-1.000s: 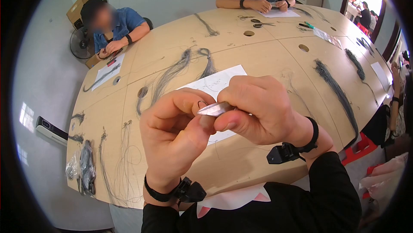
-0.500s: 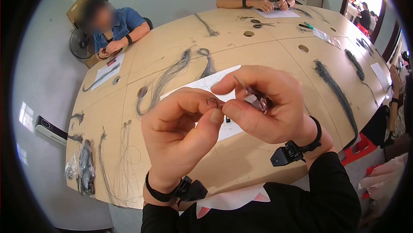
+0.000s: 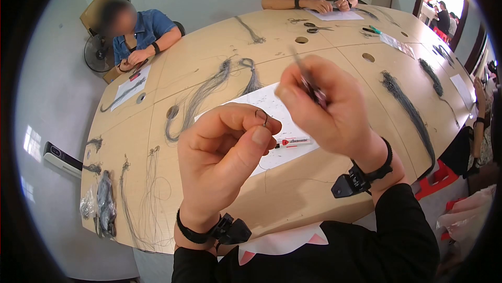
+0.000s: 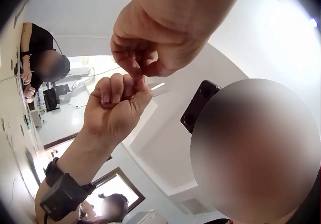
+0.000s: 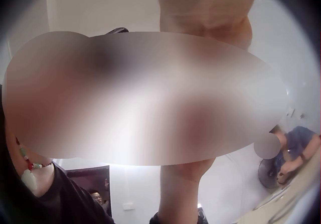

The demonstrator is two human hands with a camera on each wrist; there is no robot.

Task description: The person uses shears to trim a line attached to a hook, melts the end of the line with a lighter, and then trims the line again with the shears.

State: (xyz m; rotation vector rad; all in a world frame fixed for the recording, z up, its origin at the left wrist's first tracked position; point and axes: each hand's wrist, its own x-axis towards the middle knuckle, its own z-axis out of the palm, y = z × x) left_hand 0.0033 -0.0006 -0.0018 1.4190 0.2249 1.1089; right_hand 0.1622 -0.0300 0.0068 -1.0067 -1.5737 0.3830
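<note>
My left hand pinches a small dark curved hook between thumb and forefinger, its bend standing above the fingertips. To the right and slightly higher, my right hand grips a slim pointed metal tool, blurred, with its tip pointing up and away. The hands are apart in the head view. Beneath them lies a white paper sheet with small dark bits on it. A narrow red and white item lies on the sheet, partly behind my left fingers. The right wrist view is mostly blurred out.
Bundles of grey strands lie beyond the sheet, at the right and in loose tangles at the left. Scissors lie farther back. Two people work across the table. Plastic bags sit at the left edge.
The right hand first held the metal tool against the left fingertips, then pinched beside the hook, and has now drawn away up and right. The left hand keeps the hook.
</note>
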